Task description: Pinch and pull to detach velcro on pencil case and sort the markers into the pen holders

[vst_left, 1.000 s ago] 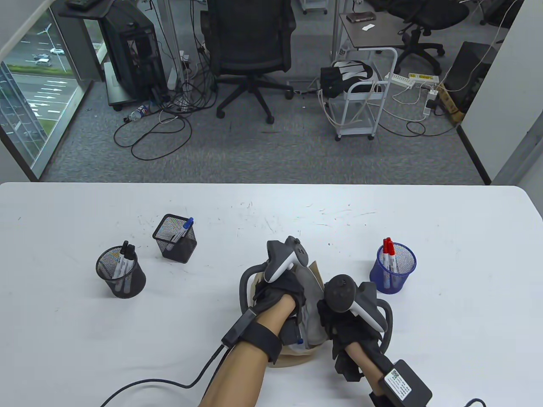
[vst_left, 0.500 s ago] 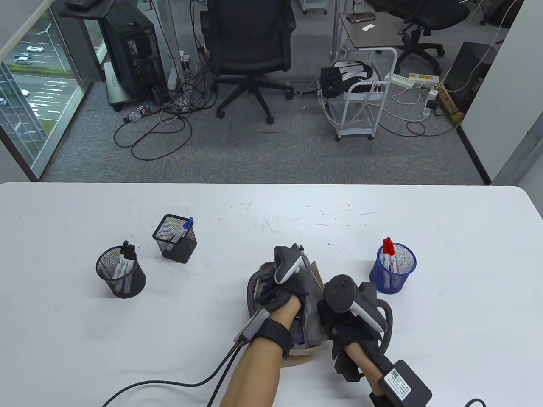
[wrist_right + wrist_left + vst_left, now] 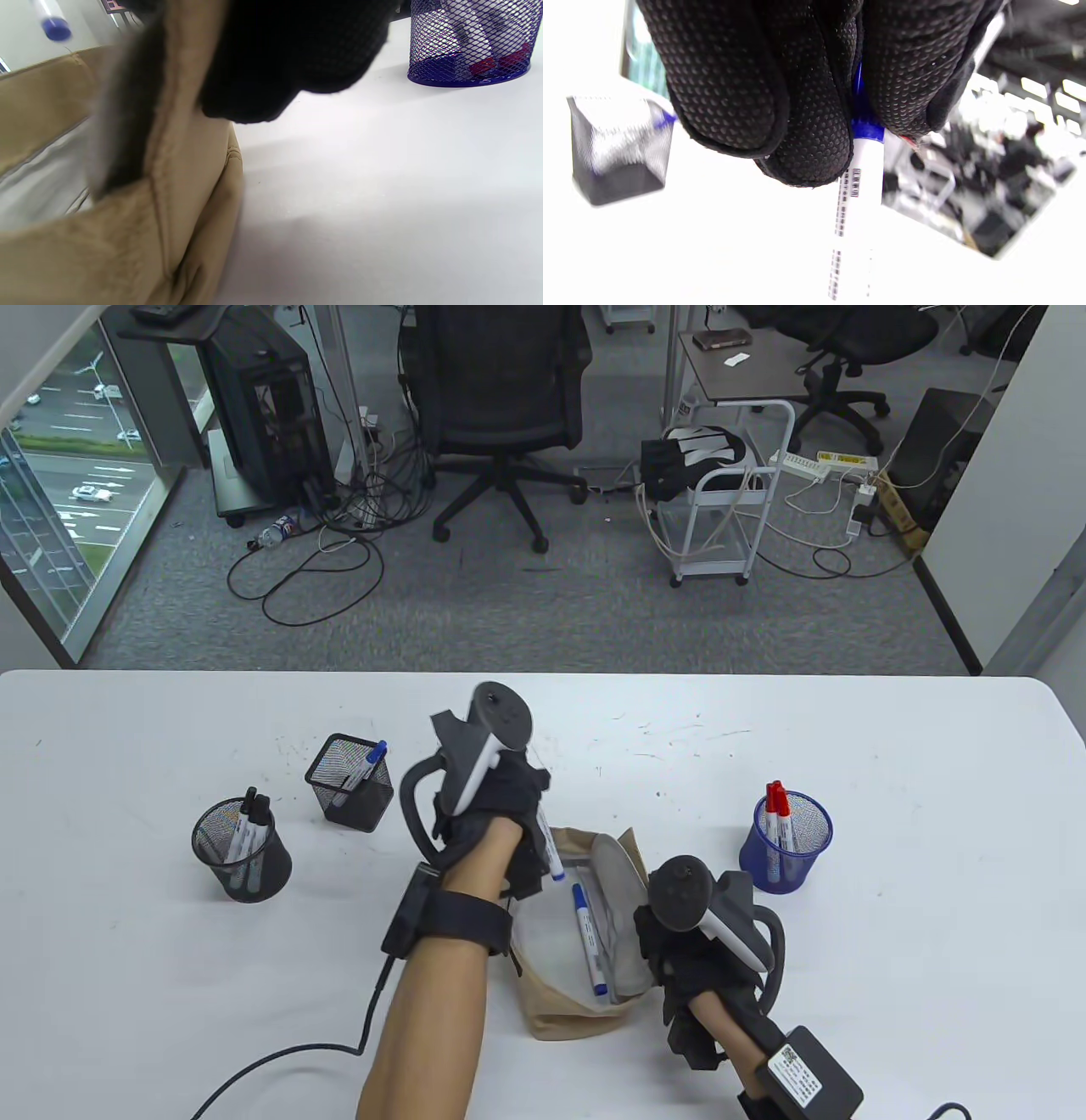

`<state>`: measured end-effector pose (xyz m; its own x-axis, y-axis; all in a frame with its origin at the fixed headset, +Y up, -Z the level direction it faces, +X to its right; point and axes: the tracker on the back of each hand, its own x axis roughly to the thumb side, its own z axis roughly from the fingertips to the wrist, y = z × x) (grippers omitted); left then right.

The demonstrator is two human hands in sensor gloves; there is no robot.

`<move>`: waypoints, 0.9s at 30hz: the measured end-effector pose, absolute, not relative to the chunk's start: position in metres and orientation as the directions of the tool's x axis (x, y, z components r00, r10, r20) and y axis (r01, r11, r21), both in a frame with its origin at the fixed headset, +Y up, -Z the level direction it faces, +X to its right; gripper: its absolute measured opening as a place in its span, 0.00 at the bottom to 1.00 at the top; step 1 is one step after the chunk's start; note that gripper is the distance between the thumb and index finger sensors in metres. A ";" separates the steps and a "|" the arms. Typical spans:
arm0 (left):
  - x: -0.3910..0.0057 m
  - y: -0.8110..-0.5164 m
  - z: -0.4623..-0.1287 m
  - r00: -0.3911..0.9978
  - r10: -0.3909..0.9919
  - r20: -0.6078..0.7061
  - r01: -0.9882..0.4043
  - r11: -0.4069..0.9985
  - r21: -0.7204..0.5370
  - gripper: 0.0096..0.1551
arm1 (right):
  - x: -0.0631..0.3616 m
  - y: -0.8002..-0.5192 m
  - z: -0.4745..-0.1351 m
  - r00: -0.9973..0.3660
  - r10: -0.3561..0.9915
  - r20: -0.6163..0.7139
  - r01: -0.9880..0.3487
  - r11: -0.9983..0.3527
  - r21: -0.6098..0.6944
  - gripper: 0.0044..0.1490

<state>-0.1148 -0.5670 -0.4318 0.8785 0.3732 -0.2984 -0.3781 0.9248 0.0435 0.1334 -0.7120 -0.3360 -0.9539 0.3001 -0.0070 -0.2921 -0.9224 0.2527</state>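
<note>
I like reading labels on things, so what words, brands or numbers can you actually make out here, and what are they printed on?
No text here can be quoted; all of it is too small or blurred.
Blue marker pinched in the left hand: lines of print and a barcode, unreadable.
Box on the right forearm: white sticker with a square code, illegible.
Marker in the case: barrel print too small.
Markers in the holders: print too small.

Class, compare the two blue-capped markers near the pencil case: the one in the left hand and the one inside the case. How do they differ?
The held marker is pinched by the left hand above the table; the marker in the case lies untouched inside the open pencil case. The held marker is partly hidden by glove fingers; the other shows full length. Both have white barrels and blue caps.
</note>
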 end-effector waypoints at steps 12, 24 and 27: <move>-0.251 -0.553 -0.448 0.772 0.354 -0.528 -0.243 0.932 0.270 0.29 | 0.135 -0.712 -0.337 -0.948 0.317 -0.016 -0.310 -0.914 0.264 0.36; -0.238 -0.571 -0.458 0.819 0.350 -0.455 -0.301 0.937 0.178 0.35 | 0.132 -0.711 -0.335 -0.954 0.301 -0.008 -0.293 -0.921 0.255 0.36; -0.205 -0.564 -0.448 0.850 0.358 -0.387 -0.357 0.931 0.077 0.35 | 0.132 -0.711 -0.335 -0.955 0.297 -0.007 -0.289 -0.923 0.253 0.36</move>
<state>-0.2049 -0.5636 -0.4478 0.8495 0.3582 -0.3874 -0.3572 0.9308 0.0773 0.1316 -0.7110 -0.3348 -0.9548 0.2971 -0.0068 -0.2891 -0.9233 0.2530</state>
